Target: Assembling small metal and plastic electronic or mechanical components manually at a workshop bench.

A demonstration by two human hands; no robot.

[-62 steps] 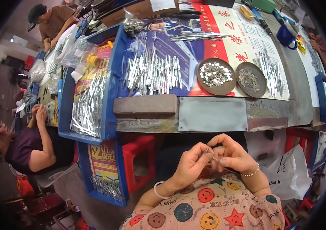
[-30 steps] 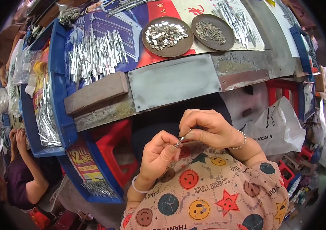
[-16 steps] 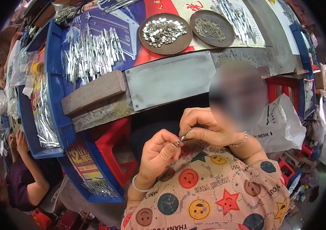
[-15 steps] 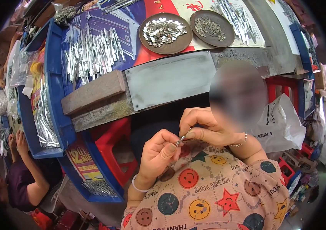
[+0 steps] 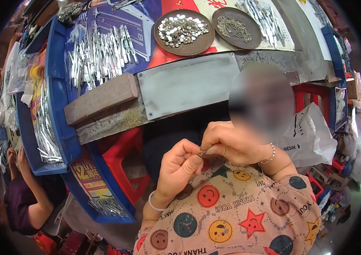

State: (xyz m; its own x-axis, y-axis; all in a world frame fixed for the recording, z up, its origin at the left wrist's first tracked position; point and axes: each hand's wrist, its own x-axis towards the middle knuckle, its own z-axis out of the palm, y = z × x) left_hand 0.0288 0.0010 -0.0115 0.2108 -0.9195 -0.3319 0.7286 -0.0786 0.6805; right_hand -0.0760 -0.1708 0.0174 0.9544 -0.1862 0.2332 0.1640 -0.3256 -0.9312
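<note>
In front of my chest, both hands come together over a small shiny metal piece (image 5: pixel 201 154), mostly hidden by the fingertips, so its kind cannot be made out. My left hand (image 5: pixel 176 171), with a white band at the wrist, pinches it between thumb and forefinger. From the other side my right hand (image 5: pixel 230 141), wearing a bead bracelet, has its curled fingers and thumb closed on the same piece. Beyond the hands, a pale metal plate (image 5: pixel 191 85) is fixed at the bench edge.
A wooden block (image 5: pixel 101 98) lies left of the plate. Farther back are many slim silver metal parts (image 5: pixel 101 55), a brown dish (image 5: pixel 184 50) of shiny round pieces and a second dish (image 5: pixel 254 42) of small pins. Blue trays (image 5: pixel 57 93) stand left; a co-worker's arms (image 5: pixel 31 182) show beyond.
My fingertips have drawn closer together, and less of the metal piece shows between them. The right hand has shifted slightly; the whole view has moved a little.
</note>
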